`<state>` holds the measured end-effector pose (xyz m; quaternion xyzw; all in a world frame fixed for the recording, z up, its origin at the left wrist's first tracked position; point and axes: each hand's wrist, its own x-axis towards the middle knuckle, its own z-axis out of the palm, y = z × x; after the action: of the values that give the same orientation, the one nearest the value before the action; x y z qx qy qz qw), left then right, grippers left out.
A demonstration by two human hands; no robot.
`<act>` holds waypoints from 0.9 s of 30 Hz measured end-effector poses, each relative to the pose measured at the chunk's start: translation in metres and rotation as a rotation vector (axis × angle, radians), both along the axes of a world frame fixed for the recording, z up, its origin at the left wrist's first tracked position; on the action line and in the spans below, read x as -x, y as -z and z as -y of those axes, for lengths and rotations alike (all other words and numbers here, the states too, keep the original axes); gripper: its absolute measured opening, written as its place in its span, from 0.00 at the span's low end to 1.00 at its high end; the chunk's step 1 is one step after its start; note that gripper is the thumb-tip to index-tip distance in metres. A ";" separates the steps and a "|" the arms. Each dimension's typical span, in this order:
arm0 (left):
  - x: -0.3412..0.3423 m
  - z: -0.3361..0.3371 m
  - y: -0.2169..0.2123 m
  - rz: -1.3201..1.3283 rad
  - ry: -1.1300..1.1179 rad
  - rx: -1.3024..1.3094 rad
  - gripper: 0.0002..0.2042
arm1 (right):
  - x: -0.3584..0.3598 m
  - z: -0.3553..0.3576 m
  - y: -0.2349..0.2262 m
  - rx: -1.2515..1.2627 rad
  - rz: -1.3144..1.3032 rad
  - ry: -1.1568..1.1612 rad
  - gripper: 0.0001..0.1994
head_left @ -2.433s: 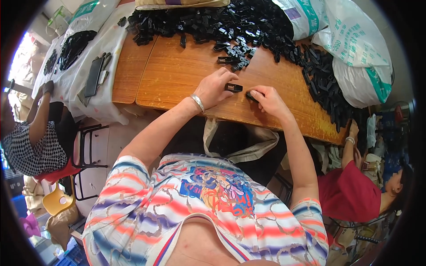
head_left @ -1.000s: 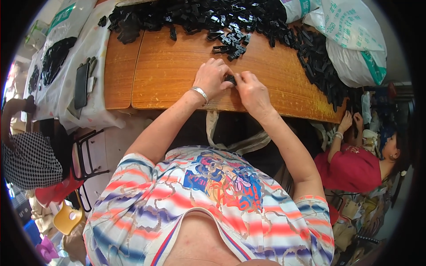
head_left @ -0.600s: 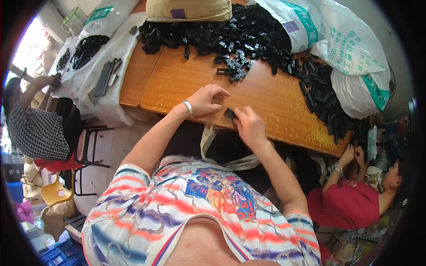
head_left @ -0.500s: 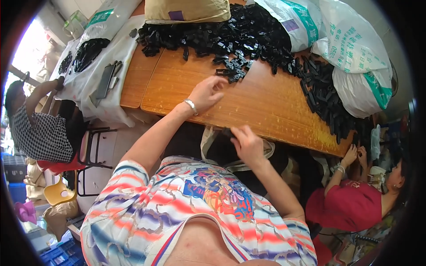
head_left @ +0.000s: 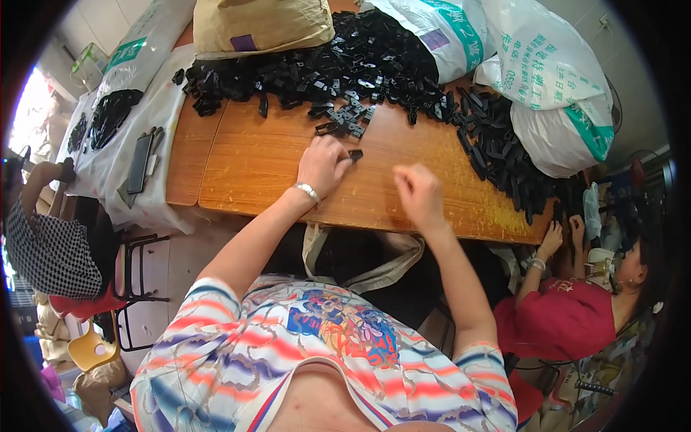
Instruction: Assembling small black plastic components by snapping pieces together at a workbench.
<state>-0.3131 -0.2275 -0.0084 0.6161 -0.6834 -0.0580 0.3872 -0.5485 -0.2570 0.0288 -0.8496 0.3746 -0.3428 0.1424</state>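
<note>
My left hand [head_left: 324,167] is over the brown wooden table, thumb and forefinger closed on a small black plastic piece [head_left: 355,155]. Just beyond its fingers lies a cluster of black plastic pieces with grey faces [head_left: 347,119], at the near tip of a large black pile [head_left: 288,75]. To the right, my right hand [head_left: 419,194] is above the table near its front edge, with the fingers curled in and slightly blurred. Whether it holds anything is hidden. A cream cloth bag [head_left: 394,263] hangs open below the table edge, in front of my body.
Long black pieces [head_left: 497,140] form another heap at the table's right. Behind stand a tan sack [head_left: 263,25] and white sacks [head_left: 551,65]. A person in red [head_left: 568,313] works at the right end; another in a checked top [head_left: 54,248] is at the left, near a yellow chair [head_left: 93,349].
My right hand has risen from beside the cloth bag at the table edge to above the tabletop. The left hand now shows a black piece in its fingers. The whole view has shifted slightly.
</note>
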 end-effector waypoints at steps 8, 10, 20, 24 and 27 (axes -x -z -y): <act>-0.001 -0.045 -0.010 0.033 0.200 -0.027 0.12 | -0.031 0.135 0.007 -0.117 -0.283 0.506 0.17; 0.000 -0.045 -0.008 0.014 0.206 -0.058 0.13 | -0.040 0.148 0.013 -0.122 -0.370 0.614 0.20; -0.009 -0.043 -0.004 0.001 0.070 -0.063 0.12 | -0.039 0.038 -0.001 -0.156 0.012 -0.132 0.11; -0.007 -0.041 -0.002 0.023 0.087 -0.106 0.11 | -0.042 -0.009 0.001 -0.135 -0.033 -0.247 0.12; -0.004 -0.041 -0.003 0.030 0.087 -0.115 0.11 | -0.043 -0.013 0.008 -0.126 -0.053 -0.245 0.11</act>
<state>-0.3094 -0.1870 -0.0056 0.6078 -0.7108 -0.1048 0.3381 -0.5054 -0.2441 0.0204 -0.8873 0.2923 -0.2759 0.2262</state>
